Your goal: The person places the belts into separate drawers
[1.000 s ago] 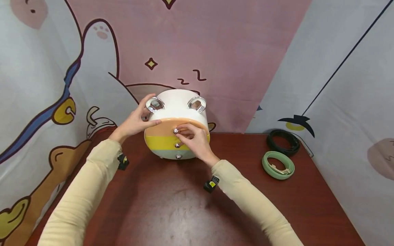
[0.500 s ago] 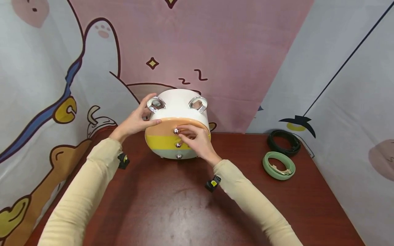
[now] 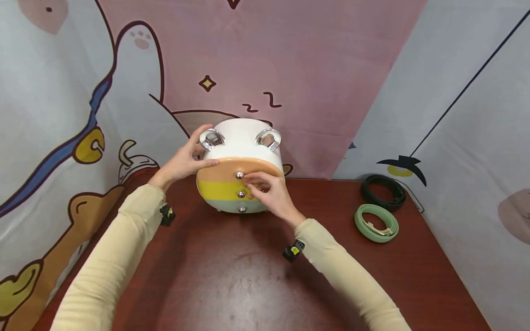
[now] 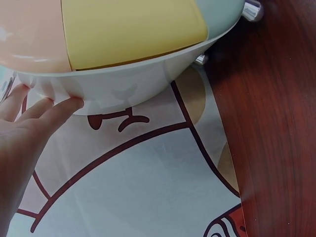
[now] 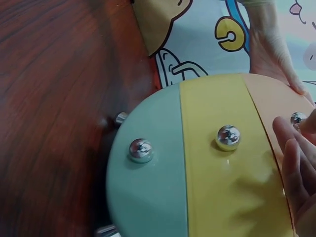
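Observation:
A small white drawer cabinet (image 3: 248,141) stands at the back of the table, with orange, yellow and green drawer fronts and round silver knobs. My left hand (image 3: 184,161) holds its left side, thumb on the orange drawer front (image 3: 223,169) and fingers along the white side wall (image 4: 118,91). Just right of the top knob (image 3: 239,175) is my right hand (image 3: 269,188), its loosely bent fingers slightly apart from the knob in the head view. In the right wrist view, the yellow drawer's knob (image 5: 228,138) and the green drawer's knob (image 5: 141,150) are untouched. All the drawer fronts sit flush.
Two silver rings, left (image 3: 212,139) and right (image 3: 268,139), stick out above the drawers. A coiled green belt (image 3: 376,223) and a coiled black belt (image 3: 383,192) lie at the right on the brown table (image 3: 232,276). A printed cloth (image 3: 298,69) hangs behind.
My right hand's fingers have come off the top knob and shifted slightly right. The left hand stays on the cabinet. The whole view has drifted a little.

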`<move>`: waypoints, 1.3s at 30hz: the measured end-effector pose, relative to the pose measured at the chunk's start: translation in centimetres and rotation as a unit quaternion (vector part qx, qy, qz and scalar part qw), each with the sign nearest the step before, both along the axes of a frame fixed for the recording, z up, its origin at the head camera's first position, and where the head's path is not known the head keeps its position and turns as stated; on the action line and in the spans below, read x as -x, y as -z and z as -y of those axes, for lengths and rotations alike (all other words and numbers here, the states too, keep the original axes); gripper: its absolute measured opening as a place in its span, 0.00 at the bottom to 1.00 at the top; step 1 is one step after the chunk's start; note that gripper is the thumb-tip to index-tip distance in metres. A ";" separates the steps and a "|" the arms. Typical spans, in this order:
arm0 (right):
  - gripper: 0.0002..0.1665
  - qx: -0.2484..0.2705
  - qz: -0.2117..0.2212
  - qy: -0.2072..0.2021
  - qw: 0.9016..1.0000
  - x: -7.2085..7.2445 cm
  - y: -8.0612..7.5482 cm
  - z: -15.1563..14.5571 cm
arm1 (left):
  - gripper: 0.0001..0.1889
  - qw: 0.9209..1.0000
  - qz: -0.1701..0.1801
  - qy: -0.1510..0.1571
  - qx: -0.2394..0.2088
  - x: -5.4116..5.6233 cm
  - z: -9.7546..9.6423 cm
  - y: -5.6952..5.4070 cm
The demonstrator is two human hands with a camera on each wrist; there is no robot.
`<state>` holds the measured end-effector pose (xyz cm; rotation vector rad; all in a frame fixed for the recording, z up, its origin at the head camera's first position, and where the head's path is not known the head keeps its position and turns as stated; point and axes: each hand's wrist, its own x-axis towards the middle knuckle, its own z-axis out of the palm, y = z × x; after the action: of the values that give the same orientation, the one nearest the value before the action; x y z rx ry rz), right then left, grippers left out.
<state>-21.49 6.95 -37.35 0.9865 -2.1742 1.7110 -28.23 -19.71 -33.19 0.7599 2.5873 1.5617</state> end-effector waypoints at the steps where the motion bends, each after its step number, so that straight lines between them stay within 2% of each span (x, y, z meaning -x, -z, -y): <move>1: 0.13 -0.008 0.003 0.001 1.000 0.2 0.5 -0.1 | 0.49 1.000 0.000 0.001 -0.002 0.0 0.0 0.0; 5: 0.11 -0.043 0.023 0.006 0.999 1.1 2.5 -0.3 | 0.49 1.000 0.002 0.000 -0.005 0.0 0.1 -0.1; 12: 0.12 -0.080 0.042 -0.006 0.996 1.3 3.9 -0.4 | 0.49 1.000 0.002 0.004 -0.009 -0.1 -0.2 -0.1; 18: 0.13 -0.074 0.051 0.006 0.996 1.6 4.6 -0.2 | 0.49 1.000 0.007 0.007 -0.018 -0.2 -0.2 -0.2; 24: 0.14 -0.064 0.089 0.014 0.994 1.6 5.3 -0.1 | 0.49 1.000 0.007 -0.001 -0.013 0.0 -0.2 -0.1; 31: 0.16 -0.041 0.138 -0.018 0.989 -0.1 3.0 0.3 | 0.48 1.000 0.011 0.001 -0.009 0.0 0.0 -0.2; 35: 0.20 -0.039 0.147 -0.042 0.987 0.0 3.4 0.6 | 0.49 1.000 0.013 0.005 -0.011 0.0 0.0 -0.2; 39: 0.22 -0.038 0.139 -0.045 0.989 -0.2 3.8 1.2 | 0.48 1.000 0.017 0.011 -0.013 -0.1 -0.1 -0.2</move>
<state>-21.32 5.70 -41.10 0.9268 -2.4161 1.9205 -28.12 -19.63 -33.03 0.7546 2.5313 1.5894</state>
